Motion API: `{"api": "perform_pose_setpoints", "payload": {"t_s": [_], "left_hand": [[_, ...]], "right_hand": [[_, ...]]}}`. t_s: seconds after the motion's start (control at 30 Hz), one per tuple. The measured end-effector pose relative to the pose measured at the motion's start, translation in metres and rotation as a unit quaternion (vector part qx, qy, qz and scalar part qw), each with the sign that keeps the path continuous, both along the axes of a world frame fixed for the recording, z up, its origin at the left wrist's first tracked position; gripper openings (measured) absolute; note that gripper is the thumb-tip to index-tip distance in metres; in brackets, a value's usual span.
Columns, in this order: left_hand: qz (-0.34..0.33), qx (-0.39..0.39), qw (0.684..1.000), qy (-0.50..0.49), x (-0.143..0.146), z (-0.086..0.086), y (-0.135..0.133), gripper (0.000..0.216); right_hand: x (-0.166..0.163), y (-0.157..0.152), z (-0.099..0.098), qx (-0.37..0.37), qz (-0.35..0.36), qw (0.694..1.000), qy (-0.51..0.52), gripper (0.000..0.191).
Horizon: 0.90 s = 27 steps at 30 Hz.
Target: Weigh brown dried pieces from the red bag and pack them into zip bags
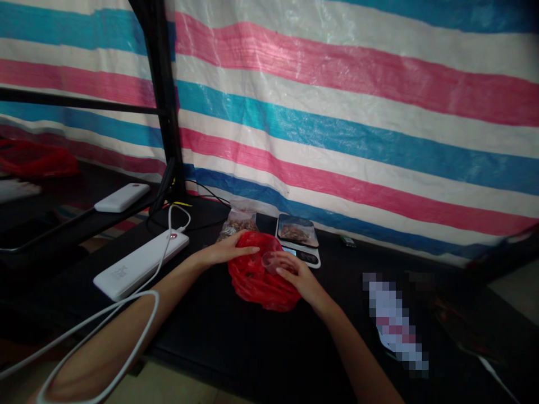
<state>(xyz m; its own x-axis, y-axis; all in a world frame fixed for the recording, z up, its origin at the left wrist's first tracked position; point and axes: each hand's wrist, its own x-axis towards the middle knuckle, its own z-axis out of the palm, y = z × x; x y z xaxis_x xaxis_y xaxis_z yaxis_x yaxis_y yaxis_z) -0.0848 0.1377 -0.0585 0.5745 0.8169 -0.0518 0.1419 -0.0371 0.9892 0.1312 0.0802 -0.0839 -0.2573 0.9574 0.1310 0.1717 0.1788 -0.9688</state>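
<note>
A crumpled red plastic bag (259,280) lies on the dark table (219,331) in front of me. My left hand (223,251) grips the bag's upper left rim, fingers curled over it. My right hand (297,275) holds a small clear plastic cup (272,261) at the bag's mouth, fingers closed round it. Just behind the bag stands a small digital scale (300,240) with a clear bag of brown bits on its platform. A second clear bag of brown bits (239,221) leans to the left of the scale.
A white power bank (141,264) with a white cable (105,314) lies to the left, another white power bank (122,197) sits further back. A black stand pole (162,101) rises behind. A striped tarp (357,112) hangs as backdrop. A blurred-out item (396,322) lies at right.
</note>
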Motion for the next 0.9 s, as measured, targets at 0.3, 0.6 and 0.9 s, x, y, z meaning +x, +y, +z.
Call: {"api": "perform_pose_setpoints", "payload": {"t_s": [0.3,0.6,0.9], "left_hand": [[0.045,0.175,0.974,0.137,-0.004,-0.008,0.006,0.048],[0.12,0.243,0.932,0.241,-0.002,0.005,-0.003,0.047],[0.13,0.284,0.912,0.264,-0.001,0.006,-0.004,0.045]], "right_hand": [[0.021,0.01,0.012,0.059,-0.165,0.982,0.065,0.049],[0.05,0.014,0.013,0.098,-0.43,0.895,0.07,0.051],[0.079,0.032,-0.001,0.058,-0.483,0.871,0.062,0.04]]}}
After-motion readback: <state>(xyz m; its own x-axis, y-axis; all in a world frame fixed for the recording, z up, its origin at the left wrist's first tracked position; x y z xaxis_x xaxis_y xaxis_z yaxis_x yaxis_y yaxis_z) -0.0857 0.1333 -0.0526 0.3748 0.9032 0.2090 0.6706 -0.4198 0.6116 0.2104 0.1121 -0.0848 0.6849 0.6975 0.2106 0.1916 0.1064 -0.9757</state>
